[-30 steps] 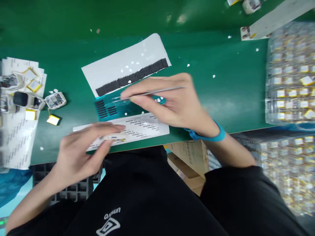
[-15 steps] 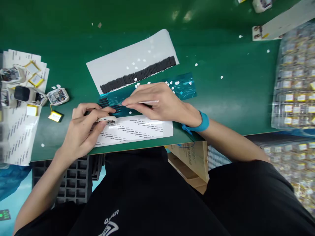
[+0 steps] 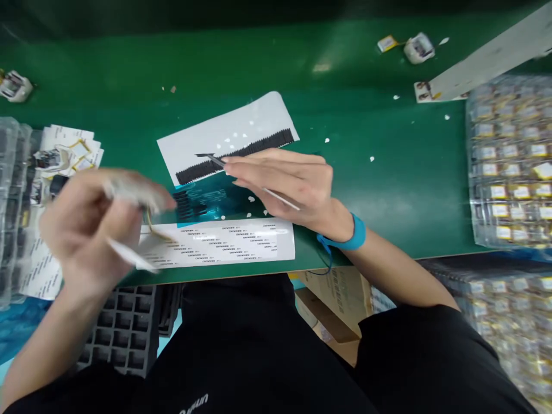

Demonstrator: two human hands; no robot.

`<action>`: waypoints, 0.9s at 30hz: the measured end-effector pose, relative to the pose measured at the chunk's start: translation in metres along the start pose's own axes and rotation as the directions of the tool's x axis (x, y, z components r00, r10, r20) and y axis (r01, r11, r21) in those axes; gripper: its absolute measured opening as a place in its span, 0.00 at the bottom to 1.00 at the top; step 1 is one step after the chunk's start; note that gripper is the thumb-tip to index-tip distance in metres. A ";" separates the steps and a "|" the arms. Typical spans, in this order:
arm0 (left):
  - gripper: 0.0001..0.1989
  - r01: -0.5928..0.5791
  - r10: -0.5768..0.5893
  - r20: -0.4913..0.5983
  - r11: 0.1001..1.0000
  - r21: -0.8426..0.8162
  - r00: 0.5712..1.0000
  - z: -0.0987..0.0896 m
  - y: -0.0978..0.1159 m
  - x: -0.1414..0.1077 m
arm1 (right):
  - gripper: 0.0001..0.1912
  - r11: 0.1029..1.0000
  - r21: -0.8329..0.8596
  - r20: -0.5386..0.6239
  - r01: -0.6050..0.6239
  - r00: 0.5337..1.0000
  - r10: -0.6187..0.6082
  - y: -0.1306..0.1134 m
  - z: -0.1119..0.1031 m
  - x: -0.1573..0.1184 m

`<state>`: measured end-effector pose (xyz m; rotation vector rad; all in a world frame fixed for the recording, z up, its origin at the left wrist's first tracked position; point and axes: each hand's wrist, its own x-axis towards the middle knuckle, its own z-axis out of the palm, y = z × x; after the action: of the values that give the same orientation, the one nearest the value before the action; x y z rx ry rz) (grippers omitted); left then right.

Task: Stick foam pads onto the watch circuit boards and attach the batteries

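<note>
My left hand [image 3: 86, 224], smeared by motion, is closed around a small pale device casing [image 3: 133, 191] at the left; a thin yellowish wire dangles from it. A blurred white tab sticks out below the fingers. My right hand [image 3: 297, 178] pinches slim tweezers [image 3: 282, 199], whose tips meet a short dark strip [image 3: 204, 154] over a white backing sheet [image 3: 181, 150]. Along that sheet's lower edge runs a row of black strips [image 3: 267, 142]. Nearer me lies blue film [image 3: 218, 198] with several black pieces at its left end, then a white printed sheet [image 3: 228, 242].
Clear trays of battery-like parts [image 3: 487, 169] stand at the right, beside a slanted pale panel [image 3: 487, 57]. An opened device [image 3: 419, 48] with a yellow-edged battery lies at the back right. More open devices [image 3: 50, 159] sit on printed sheets at the left. White dots are scattered about.
My left hand has lifted off the blue film and moved left with the casing. My right hand's tweezers have shifted from the film's black pieces to above the row on the white sheet. The view has shifted.
</note>
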<state>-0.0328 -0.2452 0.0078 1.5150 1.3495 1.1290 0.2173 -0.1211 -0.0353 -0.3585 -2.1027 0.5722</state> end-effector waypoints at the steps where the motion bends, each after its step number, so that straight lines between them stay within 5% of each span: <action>1: 0.16 0.028 -0.030 -0.041 0.998 -0.058 0.999 0.005 0.004 0.009 | 0.14 0.999 -0.031 -0.011 0.011 1.000 -0.012 0.001 -0.004 0.000; 7: 0.08 0.200 -0.295 -0.163 0.878 -0.436 0.942 0.028 0.001 0.076 | 0.16 0.943 -0.298 0.014 0.146 0.989 -0.149 -0.013 -0.024 0.004; 11: 0.05 0.253 -0.436 -0.190 0.767 -0.590 0.880 0.034 -0.007 0.082 | 0.14 0.860 -0.415 0.165 0.298 0.954 -0.251 -0.025 -0.027 0.006; 17: 0.08 0.200 -0.398 -0.271 0.813 -0.547 0.876 0.041 -0.006 0.069 | 0.13 0.788 -0.480 0.242 0.386 0.921 -0.305 -0.022 -0.020 0.002; 27: 0.13 0.173 -0.346 -0.270 0.845 -0.505 0.899 0.045 -0.008 0.065 | 0.15 0.849 -0.400 0.290 0.346 0.926 -0.241 -0.027 -0.018 0.001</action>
<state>0.0107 -0.1794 -0.0053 0.7680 1.3340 1.4634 0.2305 -0.1393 -0.0121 -0.2180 -2.4502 -0.0663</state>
